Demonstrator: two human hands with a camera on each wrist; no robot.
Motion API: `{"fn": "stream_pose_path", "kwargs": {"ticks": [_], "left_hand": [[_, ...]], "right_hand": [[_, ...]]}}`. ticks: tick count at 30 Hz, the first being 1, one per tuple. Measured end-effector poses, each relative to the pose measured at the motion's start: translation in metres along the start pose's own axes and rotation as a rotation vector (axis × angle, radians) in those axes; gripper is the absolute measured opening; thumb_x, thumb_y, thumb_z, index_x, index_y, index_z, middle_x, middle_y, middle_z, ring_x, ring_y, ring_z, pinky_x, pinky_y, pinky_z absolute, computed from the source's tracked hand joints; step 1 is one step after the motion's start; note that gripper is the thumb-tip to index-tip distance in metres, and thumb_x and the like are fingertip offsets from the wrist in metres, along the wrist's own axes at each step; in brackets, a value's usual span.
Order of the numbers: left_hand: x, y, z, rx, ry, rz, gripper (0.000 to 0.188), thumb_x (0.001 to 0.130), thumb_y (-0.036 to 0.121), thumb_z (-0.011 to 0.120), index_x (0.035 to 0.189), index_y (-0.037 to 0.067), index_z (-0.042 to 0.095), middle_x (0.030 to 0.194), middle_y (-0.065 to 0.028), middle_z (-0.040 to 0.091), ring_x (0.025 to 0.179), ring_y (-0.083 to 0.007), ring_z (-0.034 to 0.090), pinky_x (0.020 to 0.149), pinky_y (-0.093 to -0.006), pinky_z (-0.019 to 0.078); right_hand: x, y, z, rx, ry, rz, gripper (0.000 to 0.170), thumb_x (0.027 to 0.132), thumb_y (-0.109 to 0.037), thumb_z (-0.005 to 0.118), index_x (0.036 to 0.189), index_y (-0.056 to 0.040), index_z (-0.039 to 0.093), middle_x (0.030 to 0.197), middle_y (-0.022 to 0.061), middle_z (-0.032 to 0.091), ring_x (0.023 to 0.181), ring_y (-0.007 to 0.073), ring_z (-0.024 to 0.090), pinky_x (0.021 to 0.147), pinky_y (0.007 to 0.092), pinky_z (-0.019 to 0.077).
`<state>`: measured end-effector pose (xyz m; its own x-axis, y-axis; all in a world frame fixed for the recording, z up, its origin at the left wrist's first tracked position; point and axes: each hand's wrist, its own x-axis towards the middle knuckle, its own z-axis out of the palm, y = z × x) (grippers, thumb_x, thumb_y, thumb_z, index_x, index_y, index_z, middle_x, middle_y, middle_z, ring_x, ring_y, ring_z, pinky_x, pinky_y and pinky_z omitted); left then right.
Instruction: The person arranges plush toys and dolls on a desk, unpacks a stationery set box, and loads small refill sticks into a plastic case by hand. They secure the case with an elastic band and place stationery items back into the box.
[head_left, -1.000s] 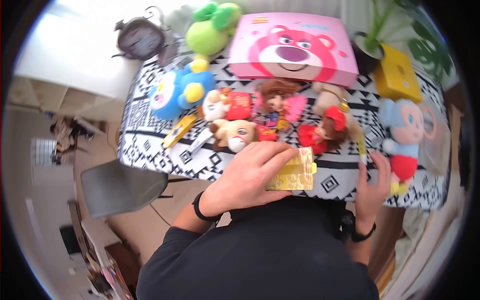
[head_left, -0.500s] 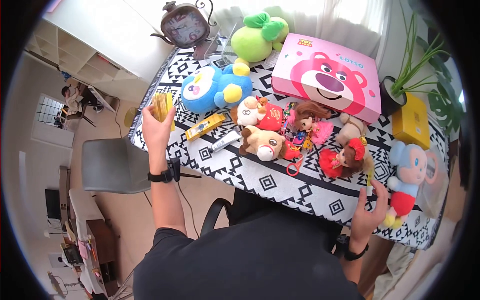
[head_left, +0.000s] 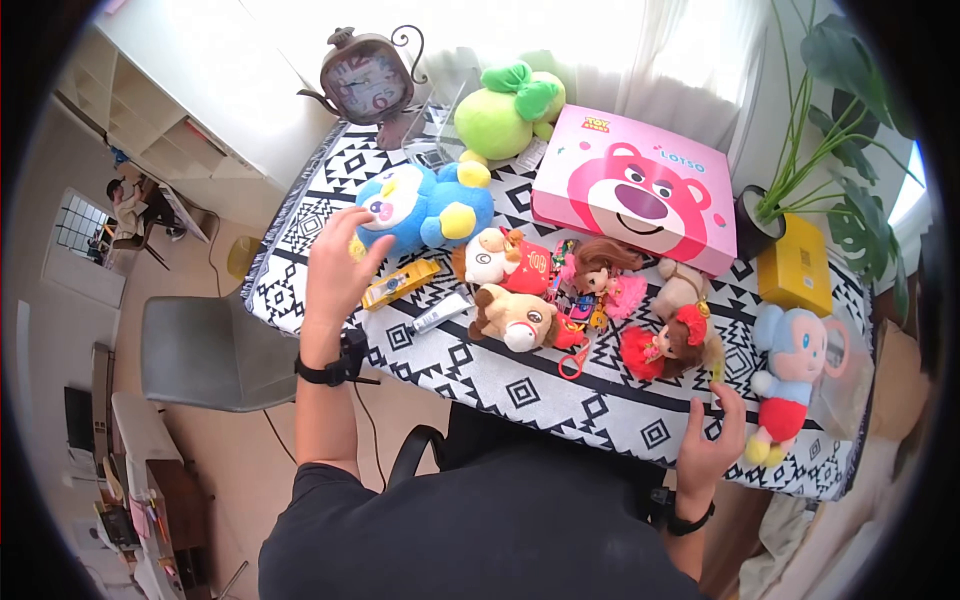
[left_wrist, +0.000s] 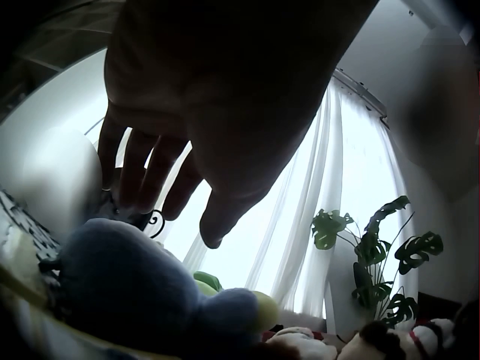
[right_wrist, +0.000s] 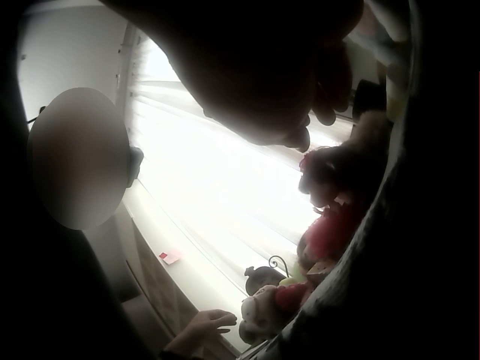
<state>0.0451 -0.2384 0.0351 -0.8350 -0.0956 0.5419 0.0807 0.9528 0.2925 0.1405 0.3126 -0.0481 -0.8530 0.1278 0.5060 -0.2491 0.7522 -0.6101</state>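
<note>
My left hand (head_left: 340,265) is over the table's left end, fingers extended and thumb apart, beside the blue penguin plush (head_left: 420,205). A small yellow patch shows between that hand and the plush. From the left wrist, the extended fingers hang above the rounded blue plush (left_wrist: 127,277). Below the hand lie a yellow box (head_left: 402,284) and a white tube (head_left: 441,312). My right hand (head_left: 712,440) rests at the front right edge, fingers loosely bent, thumb apart. A thin yellow strip (head_left: 718,370) shows at its fingertips, near the red-dressed doll (head_left: 665,340).
Two horse plushes (head_left: 515,318), a pink-dressed doll (head_left: 610,280) and red-handled scissors (head_left: 573,362) lie mid-table. Behind stand a clock (head_left: 367,78), a green plush (head_left: 505,115) and a pink bear box (head_left: 640,190). A blue plush in red (head_left: 790,370) lies right. A grey chair (head_left: 205,350) stands left.
My left hand carried a gold packet from the front middle to the table's left end and let go of it; its fingers are now extended. The right hand stays at the front right.
</note>
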Motion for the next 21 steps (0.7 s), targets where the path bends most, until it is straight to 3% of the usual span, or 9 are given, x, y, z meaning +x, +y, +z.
{"fn": "stream_pose_path", "kwargs": {"ticks": [5,6,9,10,12,14,15,17,21], "left_hand": [[0.047,0.086,0.011,-0.136,-0.220,0.301,0.042,0.095,0.021,0.097,0.127,0.001,0.080,0.130,-0.0163,0.082,0.119,-0.0425,0.080,0.101,-0.0477,0.0634],[0.060,0.098,0.017,-0.195,-0.270,0.328,0.042,0.094,0.015,0.096,0.130,0.001,0.079,0.126,-0.0178,0.083,0.116,-0.0408,0.081,0.101,-0.0475,0.0640],[0.097,0.115,0.043,-0.184,-0.448,0.357,0.050,0.096,0.024,0.095,0.137,0.001,0.077,0.126,-0.0203,0.085,0.118,-0.0406,0.082,0.102,-0.0471,0.0646],[0.108,0.113,0.058,-0.170,-0.526,0.319,0.065,0.098,0.033,0.095,0.148,-0.001,0.071,0.130,-0.0247,0.085,0.121,-0.0402,0.083,0.105,-0.0467,0.0650],[0.127,0.104,0.088,-0.191,-0.614,0.282,0.074,0.098,0.039,0.096,0.151,-0.004,0.068,0.127,-0.0263,0.084,0.120,-0.0406,0.083,0.105,-0.0478,0.0648],[0.144,0.105,0.110,-0.180,-0.795,0.175,0.096,0.094,0.052,0.099,0.158,-0.010,0.061,0.125,-0.0295,0.084,0.119,-0.0416,0.082,0.104,-0.0475,0.0645],[0.146,0.110,0.114,-0.180,-0.791,0.190,0.096,0.094,0.052,0.099,0.158,-0.010,0.061,0.125,-0.0295,0.084,0.119,-0.0416,0.082,0.104,-0.0475,0.0645],[0.144,0.122,0.122,-0.180,-0.890,0.161,0.098,0.097,0.044,0.098,0.165,-0.011,0.055,0.124,-0.0297,0.085,0.117,-0.0357,0.085,0.100,-0.0444,0.0666],[0.132,0.126,0.136,-0.203,-0.813,0.136,0.090,0.095,0.040,0.100,0.156,-0.010,0.058,0.117,-0.0270,0.085,0.103,-0.0343,0.085,0.091,-0.0451,0.0669]], "right_hand": [[0.010,-0.007,-0.003,0.001,0.000,-0.048,0.039,0.096,0.004,0.090,0.133,0.0006,0.077,0.129,0.0204,0.079,0.122,0.0421,0.076,0.110,0.0483,0.0599],[0.014,-0.009,-0.006,-0.001,0.008,-0.079,0.039,0.096,0.003,0.090,0.133,0.0003,0.077,0.129,0.0204,0.079,0.121,0.0423,0.076,0.110,0.0485,0.0603],[0.039,-0.012,-0.023,0.013,0.037,-0.124,0.039,0.097,0.001,0.091,0.133,-0.0004,0.077,0.129,0.0204,0.079,0.120,0.0424,0.077,0.109,0.0485,0.0613],[0.049,-0.009,-0.029,0.043,0.010,-0.106,0.040,0.098,-0.001,0.090,0.136,0.0005,0.076,0.131,0.0214,0.080,0.122,0.0420,0.077,0.108,0.0483,0.0614],[0.074,-0.004,-0.033,0.067,-0.003,-0.087,0.041,0.100,-0.003,0.090,0.138,0.0013,0.075,0.133,0.0224,0.080,0.124,0.0417,0.078,0.108,0.0481,0.0616],[0.106,0.005,-0.029,0.201,-0.142,0.057,0.051,0.107,-0.019,0.088,0.149,0.0038,0.069,0.140,0.0253,0.080,0.130,0.0413,0.078,0.108,0.0480,0.0621],[0.120,0.013,-0.022,0.198,-0.127,0.058,0.051,0.107,-0.019,0.088,0.149,0.0038,0.069,0.140,0.0253,0.080,0.130,0.0413,0.078,0.108,0.0480,0.0621],[0.143,0.037,0.002,0.158,-0.257,0.166,0.069,0.110,-0.038,0.085,0.158,0.0063,0.062,0.142,0.0266,0.080,0.132,0.0394,0.079,0.109,0.0466,0.0621],[0.173,0.072,0.045,0.075,-0.342,0.214,0.079,0.108,-0.047,0.086,0.159,0.0073,0.060,0.139,0.0260,0.082,0.130,0.0383,0.080,0.109,0.0457,0.0623]]}}
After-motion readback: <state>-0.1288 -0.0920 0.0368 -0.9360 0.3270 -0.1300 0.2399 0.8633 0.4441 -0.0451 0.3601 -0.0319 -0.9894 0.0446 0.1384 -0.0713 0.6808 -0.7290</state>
